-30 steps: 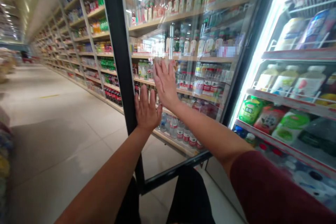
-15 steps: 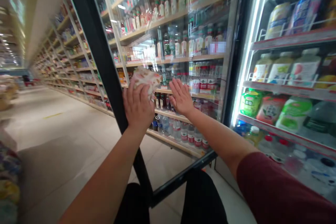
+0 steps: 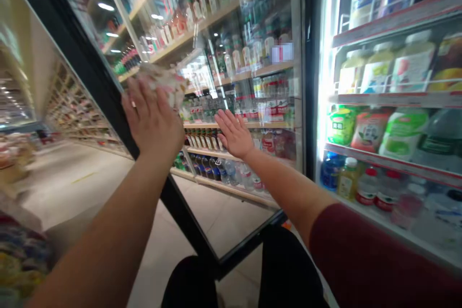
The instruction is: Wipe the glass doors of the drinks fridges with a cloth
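- A crumpled white cloth with brown and pink patches (image 3: 170,83) lay against a clear glass door in a black frame (image 3: 75,48), just beyond and right of the left fingers.
- It spread wider than tall, with no clear long axis.
- The left hand (image 3: 153,122), the nearer one, lay flat over the cloth's lower left part, fingers outstretched.
- The right hand (image 3: 234,135) was lower and farther right, apart from the cloth, fingers straight, slightly spread, pinching nothing.
- Left fingers hid part of the cloth; blur softened both. Whether the right palm touched glass was unclear.
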Demonstrator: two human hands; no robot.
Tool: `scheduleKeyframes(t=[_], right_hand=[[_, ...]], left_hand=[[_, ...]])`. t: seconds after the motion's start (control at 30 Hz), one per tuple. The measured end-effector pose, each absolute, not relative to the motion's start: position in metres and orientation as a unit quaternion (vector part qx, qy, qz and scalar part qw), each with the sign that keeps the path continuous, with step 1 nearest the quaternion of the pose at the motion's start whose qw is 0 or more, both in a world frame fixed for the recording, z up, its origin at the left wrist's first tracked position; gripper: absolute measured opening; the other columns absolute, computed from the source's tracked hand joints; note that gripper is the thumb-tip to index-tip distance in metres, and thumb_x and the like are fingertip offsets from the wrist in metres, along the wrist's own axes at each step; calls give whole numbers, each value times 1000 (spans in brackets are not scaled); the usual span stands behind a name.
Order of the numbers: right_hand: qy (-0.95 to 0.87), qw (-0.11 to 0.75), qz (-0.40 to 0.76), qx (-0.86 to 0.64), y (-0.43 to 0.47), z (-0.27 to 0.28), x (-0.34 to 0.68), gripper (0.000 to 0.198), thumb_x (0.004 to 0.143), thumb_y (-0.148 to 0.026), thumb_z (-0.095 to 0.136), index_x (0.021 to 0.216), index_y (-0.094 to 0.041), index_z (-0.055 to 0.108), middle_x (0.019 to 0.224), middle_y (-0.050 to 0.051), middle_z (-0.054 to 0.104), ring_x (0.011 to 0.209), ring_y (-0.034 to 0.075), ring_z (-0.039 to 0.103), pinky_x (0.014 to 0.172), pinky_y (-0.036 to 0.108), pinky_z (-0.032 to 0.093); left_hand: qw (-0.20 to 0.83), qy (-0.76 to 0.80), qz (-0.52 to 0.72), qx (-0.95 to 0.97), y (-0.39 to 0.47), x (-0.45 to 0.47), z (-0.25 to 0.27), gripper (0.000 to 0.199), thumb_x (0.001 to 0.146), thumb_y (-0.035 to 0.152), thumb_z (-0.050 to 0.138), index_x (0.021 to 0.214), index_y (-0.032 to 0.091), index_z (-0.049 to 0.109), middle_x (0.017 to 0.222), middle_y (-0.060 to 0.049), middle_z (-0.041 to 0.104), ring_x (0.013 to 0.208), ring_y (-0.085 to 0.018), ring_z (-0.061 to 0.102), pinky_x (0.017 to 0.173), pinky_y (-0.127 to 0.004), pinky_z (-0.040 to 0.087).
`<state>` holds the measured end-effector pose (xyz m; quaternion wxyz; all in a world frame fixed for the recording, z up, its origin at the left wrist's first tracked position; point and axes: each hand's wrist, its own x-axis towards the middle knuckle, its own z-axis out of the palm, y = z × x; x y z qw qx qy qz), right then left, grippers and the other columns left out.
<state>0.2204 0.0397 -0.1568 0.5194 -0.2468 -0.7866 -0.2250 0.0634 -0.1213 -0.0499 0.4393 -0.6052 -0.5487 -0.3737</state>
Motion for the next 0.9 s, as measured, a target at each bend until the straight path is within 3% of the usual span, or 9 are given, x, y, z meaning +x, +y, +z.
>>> scheduleKeyframes(t=[0.17,0.3,0.4,0.47,0.53,0.73,0.8,0.9], right_hand=[[-772,531,-246,-249,43,-161,215,58,117,-39,31,173,-28,33,180,2,33,171,19,20,144,48,11],[-762,538,-256,-253,45,-162,213,57,117,-39,30,173,-28,35,180,1,34,171,18,20,144,46,11],[-763,544,-251,-243,46,-162,213,59,117,-38,30,175,-28,27,180,2,32,171,18,18,144,47,9],[-762,548,-248,-239,47,-163,213,60,117,-38,30,176,-28,23,180,2,32,172,19,18,144,48,8],[-760,551,-247,-239,47,-164,213,60,117,-38,30,176,-28,23,180,1,32,171,18,18,144,48,8],[-754,560,-250,-236,46,-164,213,61,117,-36,29,177,-29,18,180,0,32,171,18,18,144,48,8],[-754,558,-252,-237,46,-164,213,62,117,-37,30,177,-29,18,180,0,32,171,18,18,144,48,8],[-751,557,-258,-243,47,-165,212,60,117,-38,29,176,-28,23,179,0,35,171,17,18,144,47,7]], left_hand=[[456,-542,-322,-628,-113,66,-60,75,100,28,55,171,17,35,182,-15,7,169,-40,-4,136,-71,13],[457,-515,-305,-658,-109,69,-73,70,105,33,55,170,16,35,182,-17,14,169,-40,1,136,-71,7],[470,-516,-310,-646,-106,67,-37,71,108,32,50,171,7,31,182,-18,11,169,-42,-4,135,-72,-2],[479,-518,-318,-634,-104,65,-17,74,106,26,48,174,7,23,183,-14,9,169,-41,-8,135,-73,-1],[486,-519,-321,-626,-101,65,-16,77,105,23,49,175,10,20,183,-13,9,170,-39,-5,135,-72,3],[449,-542,-274,-656,-102,69,-71,71,106,42,61,171,25,38,182,-9,19,170,-39,-3,136,-71,5],[456,-542,-261,-656,-103,66,-58,75,106,44,60,173,23,33,182,-9,22,170,-39,-3,137,-69,2],[477,-558,-287,-615,-104,61,-19,80,107,43,58,175,17,25,183,-10,13,169,-43,-5,135,-71,-2]])
